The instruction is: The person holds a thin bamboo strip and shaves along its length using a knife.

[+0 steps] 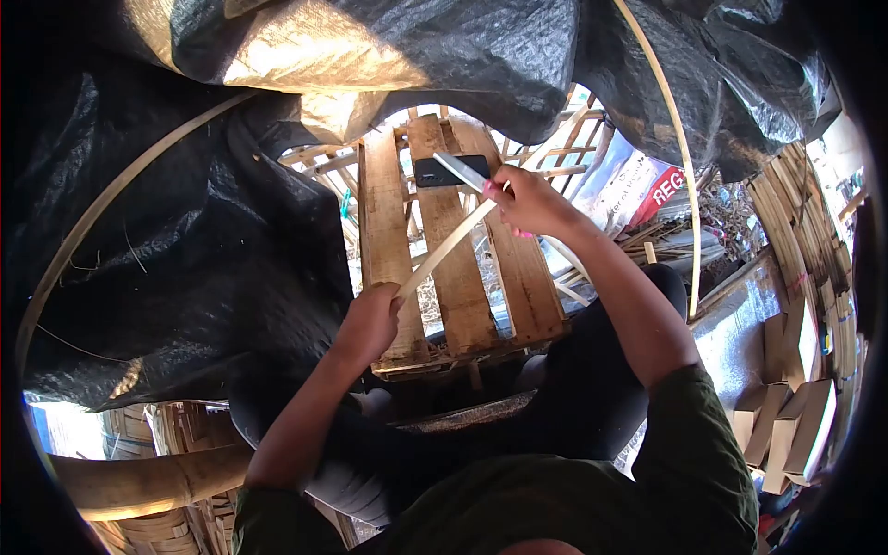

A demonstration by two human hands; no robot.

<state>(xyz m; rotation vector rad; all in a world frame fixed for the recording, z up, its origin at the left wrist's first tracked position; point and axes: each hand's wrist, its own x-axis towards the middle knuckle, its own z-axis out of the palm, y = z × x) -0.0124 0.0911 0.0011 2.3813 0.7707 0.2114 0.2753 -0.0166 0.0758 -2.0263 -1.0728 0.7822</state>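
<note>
A pale bamboo strip (444, 254) runs slantwise between my two hands. My left hand (372, 322) is closed around its lower end, above the near left part of a wooden plank bench (453, 291). My right hand (535, 203) is closed on a knife (460, 171) with a pink handle, its blade pointing up and left. The strip's upper end meets the knife hand; whether the blade touches it I cannot tell. Beneath the blade, a dark phone (430, 174) lies on the planks.
Black plastic sheeting (185, 250) hangs on the left and overhead. Long curved strips (129, 180) cross it at both sides. Bundled bamboo strips (791, 222) and cut wooden pieces (795, 425) are stacked at right. A thick bamboo pole (157, 481) lies at lower left.
</note>
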